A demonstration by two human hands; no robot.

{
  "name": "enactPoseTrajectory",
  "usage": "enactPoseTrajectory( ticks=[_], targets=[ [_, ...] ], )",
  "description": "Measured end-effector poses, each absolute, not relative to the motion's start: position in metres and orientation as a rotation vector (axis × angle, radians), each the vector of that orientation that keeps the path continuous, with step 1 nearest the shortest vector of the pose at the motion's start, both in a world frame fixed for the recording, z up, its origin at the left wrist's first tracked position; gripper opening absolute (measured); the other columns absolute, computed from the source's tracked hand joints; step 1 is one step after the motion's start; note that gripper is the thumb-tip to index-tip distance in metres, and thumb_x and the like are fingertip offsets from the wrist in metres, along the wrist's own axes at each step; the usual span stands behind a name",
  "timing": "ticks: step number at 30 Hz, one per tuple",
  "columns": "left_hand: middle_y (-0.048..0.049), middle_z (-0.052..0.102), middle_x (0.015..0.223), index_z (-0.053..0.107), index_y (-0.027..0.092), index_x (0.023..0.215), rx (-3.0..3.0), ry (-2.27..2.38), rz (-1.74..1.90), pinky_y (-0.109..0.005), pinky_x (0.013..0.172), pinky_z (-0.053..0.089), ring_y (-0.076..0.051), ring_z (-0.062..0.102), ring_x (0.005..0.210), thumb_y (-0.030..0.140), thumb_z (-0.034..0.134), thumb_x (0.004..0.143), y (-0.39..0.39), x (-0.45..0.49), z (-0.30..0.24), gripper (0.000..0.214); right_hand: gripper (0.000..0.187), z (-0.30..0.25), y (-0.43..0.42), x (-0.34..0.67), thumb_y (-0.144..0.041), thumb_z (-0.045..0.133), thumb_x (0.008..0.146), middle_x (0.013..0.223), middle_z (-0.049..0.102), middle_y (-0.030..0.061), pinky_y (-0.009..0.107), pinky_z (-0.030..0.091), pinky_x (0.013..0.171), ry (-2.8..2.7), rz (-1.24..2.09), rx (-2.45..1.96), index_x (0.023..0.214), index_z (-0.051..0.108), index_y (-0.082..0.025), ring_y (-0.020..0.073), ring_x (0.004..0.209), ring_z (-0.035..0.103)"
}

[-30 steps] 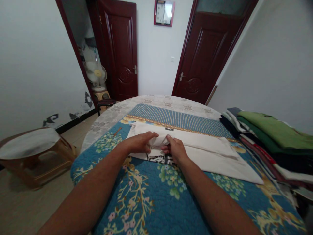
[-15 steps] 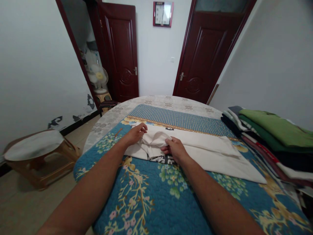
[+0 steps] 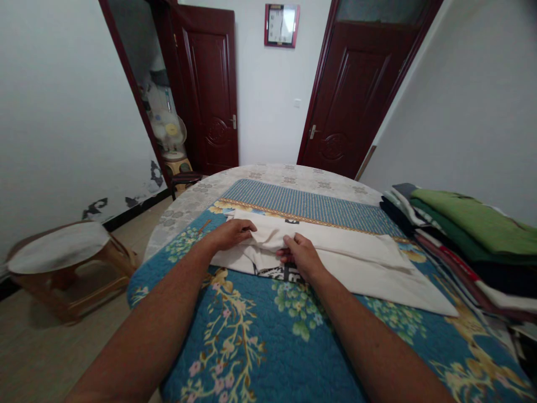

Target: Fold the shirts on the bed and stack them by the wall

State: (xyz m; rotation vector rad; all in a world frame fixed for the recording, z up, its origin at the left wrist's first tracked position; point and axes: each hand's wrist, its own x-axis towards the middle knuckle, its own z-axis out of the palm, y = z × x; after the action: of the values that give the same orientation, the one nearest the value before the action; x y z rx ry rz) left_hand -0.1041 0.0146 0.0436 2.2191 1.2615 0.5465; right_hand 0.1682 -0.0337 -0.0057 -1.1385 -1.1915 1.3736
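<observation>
A white garment with black print, probably a shirt (image 3: 356, 252), lies in a long folded strip across the blue floral quilted mat (image 3: 293, 347). At its left part, my left hand (image 3: 232, 233) pinches the cloth between thumb and fingers. My right hand (image 3: 300, 254) grips a raised, crumpled fold of the same garment a little to the right. Between the two hands the fabric is bunched. Part of the black lettering shows below my right hand, and the undersides of the folds are hidden.
A stack of folded clothes (image 3: 474, 224), green on top, stands at the table's right side. The round table (image 3: 268, 170) has a patterned cover. A plastic stool (image 3: 62, 252) stands on the floor at left. Two dark red doors (image 3: 210, 84) are beyond.
My left hand has shifted slightly and reaches flatter over the cloth, its fingers now pinching it. The raised fold between the hands has sunk lower. My right hand has stayed nearly still.
</observation>
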Motion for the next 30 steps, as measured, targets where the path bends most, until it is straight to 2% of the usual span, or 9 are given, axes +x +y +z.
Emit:
enactPoseTrajectory(
  ticks=[5,9,12,14,16,19,21,27,30],
  targets=[
    [-0.0074,0.077,0.098,0.07,0.02,0.094,1.963,1.18,0.768,-0.032,0.083,0.057,-0.021,0.072,0.092,0.056,0.052,0.098,0.017,-0.101,0.047,0.041,0.025,-0.004,-0.035,0.175,-0.043,0.064,0.086,0.08,0.074,0.0014,0.029,0.053,0.065,-1.542,1.047,-1.212,0.092,0.069,-0.019,0.0185,0.071,0.066],
    [-0.0072,0.072,0.097,0.059,0.02,0.101,1.644,1.221,1.078,-0.03,0.065,0.057,-0.018,0.072,0.079,0.055,0.047,0.099,0.016,-0.103,0.052,0.037,0.028,0.004,-0.037,0.174,-0.044,0.058,0.093,0.084,0.071,0.0004,0.028,0.047,0.073,-1.662,0.772,-1.181,0.091,0.07,-0.019,0.0186,0.082,0.063],
    [-0.0083,0.073,0.109,0.062,0.021,0.114,1.876,1.094,0.91,-0.033,0.079,0.059,-0.02,0.073,0.095,0.044,0.062,0.092,0.01,-0.11,0.057,0.032,0.032,0.006,-0.038,0.171,-0.048,0.056,0.096,0.083,0.069,-0.0003,0.028,0.045,0.072,-1.673,0.758,-1.172,0.091,0.069,-0.019,0.0178,0.079,0.06],
    [-0.0083,0.074,0.122,0.065,0.024,0.126,2.073,1.02,0.646,-0.034,0.092,0.056,-0.023,0.071,0.11,0.036,0.074,0.083,0.004,-0.113,0.058,0.045,0.035,0.004,-0.038,0.169,-0.051,0.056,0.097,0.078,0.066,-0.0009,0.027,0.045,0.068,-1.633,0.766,-1.221,0.086,0.067,-0.02,0.0176,0.076,0.058],
    [-0.0069,0.074,0.126,0.068,0.027,0.129,2.209,1.072,0.481,-0.034,0.097,0.053,-0.024,0.069,0.114,0.03,0.079,0.077,0.0,-0.112,0.056,0.053,0.038,0.002,-0.037,0.17,-0.054,0.056,0.096,0.072,0.063,-0.0015,0.027,0.044,0.063,-1.585,0.799,-1.269,0.083,0.066,-0.02,0.0175,0.072,0.058],
    [-0.0058,0.076,0.111,0.074,0.025,0.107,2.36,1.262,0.462,-0.032,0.091,0.05,-0.025,0.069,0.103,0.023,0.07,0.081,0.0,-0.105,0.048,0.026,0.04,0.001,-0.034,0.171,-0.058,0.059,0.094,0.073,0.066,-0.0009,0.028,0.048,0.06,-1.51,0.939,-1.251,0.089,0.069,-0.02,0.0171,0.067,0.06],
    [-0.0056,0.075,0.101,0.072,0.023,0.1,2.4,1.336,0.536,-0.032,0.086,0.049,-0.024,0.068,0.096,0.024,0.061,0.088,0.003,-0.102,0.045,0.016,0.041,0.002,-0.034,0.17,-0.059,0.061,0.092,0.085,0.071,0.0012,0.029,0.055,0.061,-1.445,1.062,-1.176,0.097,0.071,-0.02,0.0176,0.072,0.063],
    [-0.0021,0.068,0.095,0.064,0.022,0.099,2.224,1.287,0.793,-0.031,0.082,0.048,-0.021,0.062,0.088,0.045,0.047,0.101,0.009,-0.111,0.054,0.029,0.044,0.002,-0.032,0.165,-0.06,0.068,0.088,0.111,0.074,0.004,0.034,0.065,0.073,-1.325,1.237,-0.999,0.11,0.073,-0.022,0.0221,0.097,0.068],
    [-0.0014,0.063,0.09,0.059,0.022,0.095,2.111,1.387,0.985,-0.032,0.08,0.048,-0.021,0.059,0.087,0.045,0.043,0.102,0.011,-0.11,0.054,0.028,0.043,-0.001,-0.028,0.163,-0.06,0.068,0.088,0.113,0.074,0.0032,0.039,0.066,0.077,-1.263,1.268,-0.98,0.113,0.07,-0.024,0.0228,0.1,0.069]
  ],
)
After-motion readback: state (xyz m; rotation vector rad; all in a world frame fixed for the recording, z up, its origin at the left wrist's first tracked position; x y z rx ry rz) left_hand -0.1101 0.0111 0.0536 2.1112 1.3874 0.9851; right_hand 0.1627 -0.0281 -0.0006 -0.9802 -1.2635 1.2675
